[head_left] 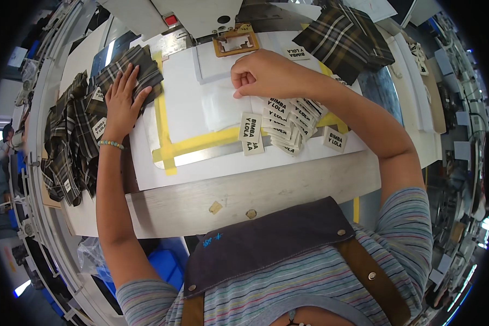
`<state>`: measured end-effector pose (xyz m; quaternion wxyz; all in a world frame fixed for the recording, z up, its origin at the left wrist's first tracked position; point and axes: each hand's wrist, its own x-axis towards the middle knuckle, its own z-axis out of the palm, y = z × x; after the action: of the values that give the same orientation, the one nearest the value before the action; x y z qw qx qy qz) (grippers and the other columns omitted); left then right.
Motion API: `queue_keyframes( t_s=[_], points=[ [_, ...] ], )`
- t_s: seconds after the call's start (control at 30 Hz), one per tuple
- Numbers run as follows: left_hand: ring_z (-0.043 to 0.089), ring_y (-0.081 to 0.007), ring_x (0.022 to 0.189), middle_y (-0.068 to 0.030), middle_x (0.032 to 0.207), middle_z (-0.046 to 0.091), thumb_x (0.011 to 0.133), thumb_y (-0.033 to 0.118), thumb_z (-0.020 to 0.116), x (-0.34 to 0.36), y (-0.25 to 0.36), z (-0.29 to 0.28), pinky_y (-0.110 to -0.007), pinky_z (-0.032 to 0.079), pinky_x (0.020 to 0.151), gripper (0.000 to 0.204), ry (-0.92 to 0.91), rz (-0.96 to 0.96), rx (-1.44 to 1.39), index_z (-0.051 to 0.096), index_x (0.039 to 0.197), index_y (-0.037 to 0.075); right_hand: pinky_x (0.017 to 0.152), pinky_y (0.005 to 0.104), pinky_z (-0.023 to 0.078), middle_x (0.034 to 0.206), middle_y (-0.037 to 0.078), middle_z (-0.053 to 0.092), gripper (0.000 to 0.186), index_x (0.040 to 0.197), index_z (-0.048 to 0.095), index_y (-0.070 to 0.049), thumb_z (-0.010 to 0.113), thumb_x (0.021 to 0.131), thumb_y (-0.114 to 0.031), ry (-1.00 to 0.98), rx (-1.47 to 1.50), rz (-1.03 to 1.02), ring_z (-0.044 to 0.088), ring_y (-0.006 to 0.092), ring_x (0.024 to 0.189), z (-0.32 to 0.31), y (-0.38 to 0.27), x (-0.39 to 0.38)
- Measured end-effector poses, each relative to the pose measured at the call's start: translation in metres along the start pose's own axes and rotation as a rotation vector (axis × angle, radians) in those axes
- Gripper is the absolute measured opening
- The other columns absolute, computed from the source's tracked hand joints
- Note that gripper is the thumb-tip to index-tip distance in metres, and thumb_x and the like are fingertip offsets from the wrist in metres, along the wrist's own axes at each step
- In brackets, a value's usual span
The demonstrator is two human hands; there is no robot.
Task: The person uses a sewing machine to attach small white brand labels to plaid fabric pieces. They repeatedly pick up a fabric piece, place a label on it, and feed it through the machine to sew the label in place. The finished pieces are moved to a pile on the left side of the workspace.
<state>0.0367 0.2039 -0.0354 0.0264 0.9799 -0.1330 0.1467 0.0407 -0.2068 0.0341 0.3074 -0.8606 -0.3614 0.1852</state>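
While the left hand lies spread on plaid cloth, the right hand curls over the white sheet

With the left forearm reaching almost straight out from the body, that hand rests palm down, its fingers open and the thumb angled toward the right hand; it presses on the cloth without closing around it. The right arm bends at the elbow and crosses inward, its fingers tucked toward the palm and the thumb beside them; whether anything is pinched there cannot be told.

The cloth sits directly under the left fingers, and a rumpled heap of similar plaid spreads outward from that hand. On the body side of the right hand, partly below its forearm, labels overlap in a loose fan. Beyond the right fingers is a brass-coloured frame on the machine; past the right wrist, on its outer side, lies another plaid piece.

The plaid is dark olive and black with pale lines, folded flat under the palm but creased in the heap. Labels are small, off-white rectangles with black print. Smooth yellow tape borders the sheet, and round beads form the left wrist's bracelet
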Motion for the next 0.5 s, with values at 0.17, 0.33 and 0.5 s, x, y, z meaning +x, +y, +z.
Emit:
queue_keyframes(
  t_s=[0.17,0.33,0.5],
  points=[
    [0.045,-0.0334,0.152,-0.009,0.161,0.055,0.107,0.04,0.064,-0.004,0.033,-0.021,-0.049,0.028,0.127,0.054,0.25,0.121,-0.047,0.059,0.152,0.011,0.072,0.033,0.052,0.083,0.006,0.068,0.023,0.089,0.073,-0.001,0.079,0.096,-0.021,0.075,-0.017,-0.07,0.064,0.0157,0.078,0.0,0.009,0.001],
    [0.068,-0.0319,0.125,-0.0106,0.139,0.071,0.094,0.006,0.076,0.017,0.123,-0.059,-0.041,0.053,0.107,0.034,0.249,0.361,-0.337,0.073,0.128,0.004,0.071,0.0324,0.052,0.087,0.006,0.072,0.018,0.096,0.078,-0.002,0.077,0.096,-0.02,0.113,0.04,0.05,0.065,0.0148,0.078,-0.024,0.009,-0.008],
    [0.073,-0.03,0.108,-0.0099,0.122,0.076,0.089,0.005,0.079,0.036,0.169,-0.059,-0.039,0.06,0.093,0.028,0.13,0.661,-0.396,0.075,0.117,0.003,0.073,0.0317,0.053,0.085,0.006,0.075,0.022,0.1,0.08,-0.002,0.078,0.093,-0.022,0.171,-0.056,0.161,0.066,0.0146,0.077,-0.049,0.043,-0.016]
  ],
)
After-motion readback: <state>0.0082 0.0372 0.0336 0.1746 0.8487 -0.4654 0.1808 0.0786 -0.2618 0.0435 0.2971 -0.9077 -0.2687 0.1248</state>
